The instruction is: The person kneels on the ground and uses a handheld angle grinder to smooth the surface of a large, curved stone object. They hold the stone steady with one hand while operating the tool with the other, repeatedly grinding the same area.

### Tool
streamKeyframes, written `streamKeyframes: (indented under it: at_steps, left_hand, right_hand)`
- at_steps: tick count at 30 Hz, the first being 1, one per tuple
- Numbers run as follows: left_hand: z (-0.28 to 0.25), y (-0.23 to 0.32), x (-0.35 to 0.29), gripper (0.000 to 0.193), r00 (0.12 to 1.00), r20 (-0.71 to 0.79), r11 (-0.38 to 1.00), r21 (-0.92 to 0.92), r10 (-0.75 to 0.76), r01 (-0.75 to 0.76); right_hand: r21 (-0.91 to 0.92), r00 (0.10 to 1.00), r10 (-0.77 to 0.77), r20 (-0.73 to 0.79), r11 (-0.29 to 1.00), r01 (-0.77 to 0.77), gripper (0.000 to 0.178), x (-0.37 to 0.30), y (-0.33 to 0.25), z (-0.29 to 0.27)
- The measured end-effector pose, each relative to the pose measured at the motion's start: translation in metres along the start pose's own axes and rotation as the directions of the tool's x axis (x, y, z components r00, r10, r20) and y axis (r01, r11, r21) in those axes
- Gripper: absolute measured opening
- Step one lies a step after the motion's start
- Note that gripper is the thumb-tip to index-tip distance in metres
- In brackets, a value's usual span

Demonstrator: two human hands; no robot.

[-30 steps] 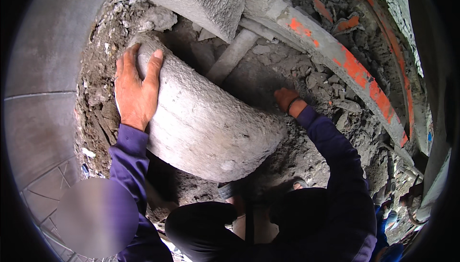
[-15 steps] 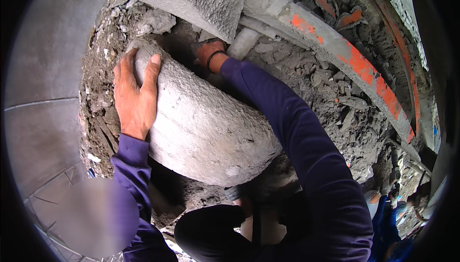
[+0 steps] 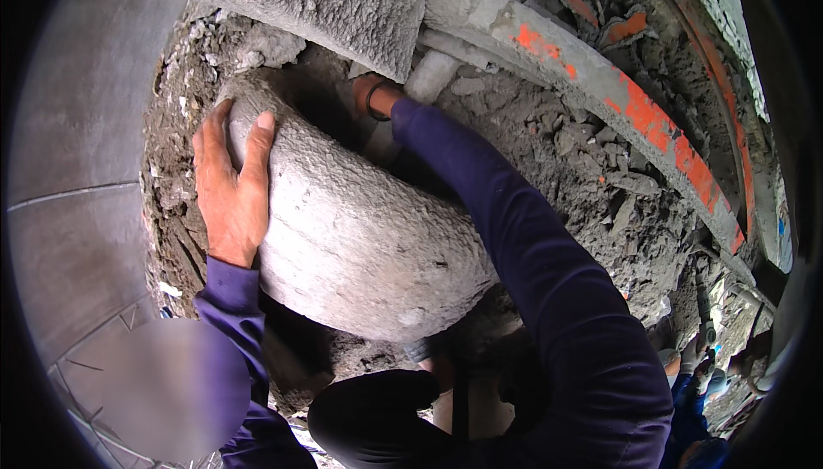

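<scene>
A big rounded piece (image 3: 369, 237), rough, grey-white and apparently hollow, lies tilted in front of me. Its kind is not clear; it looks caked in cement. My left hand (image 3: 233, 186) lies on its outer left side, thumb and fingers spread over the curve near the upper end. Beyond its far edge, my right hand (image 3: 370, 94) reaches down into a shadowed hollow beside a rough concrete block (image 3: 343, 6). The right fingers are mostly hidden there, so what they touch cannot be seen. A pale patch shows in the shadow just below that wrist.
Broken rubble (image 3: 591, 169) covers the ground at the right. A curved concrete-crusted rim with orange paint (image 3: 660, 130) arcs past it. Smooth grey panels (image 3: 77, 109) stand at the left. At the lower right edge, part of another person in blue (image 3: 686, 409) is visible.
The rounded piece and my left hand sit slightly further left in view; the surroundings shift a little too. A pale patch now shows below my right wrist, where it was dark.
</scene>
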State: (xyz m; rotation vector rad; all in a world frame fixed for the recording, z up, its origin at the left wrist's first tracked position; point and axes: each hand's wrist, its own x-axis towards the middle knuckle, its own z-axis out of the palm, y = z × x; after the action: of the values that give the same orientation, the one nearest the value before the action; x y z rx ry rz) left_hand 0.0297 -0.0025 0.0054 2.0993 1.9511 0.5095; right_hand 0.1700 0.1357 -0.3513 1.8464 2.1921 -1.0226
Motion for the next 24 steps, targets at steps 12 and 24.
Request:
streamKeyframes:
  at_steps: [12, 24]
  left_hand:
    - [-0.001, -0.002, -0.003, 0.073, 1.000, 0.002, 1.000, -0.003, -0.004, 0.004]
    - [-0.002, 0.000, -0.002, 0.073, 1.000, -0.010, 1.000, -0.009, -0.001, 0.001]
  right_hand:
    - [-0.055, 0.997, -0.043, 0.061, 0.997, 0.046, 0.061, -0.048, -0.010, -0.049]
    - [-0.062, 0.971, -0.239, 0.011, 0.969, 0.239, 0.051, -0.077, -0.026, -0.046]
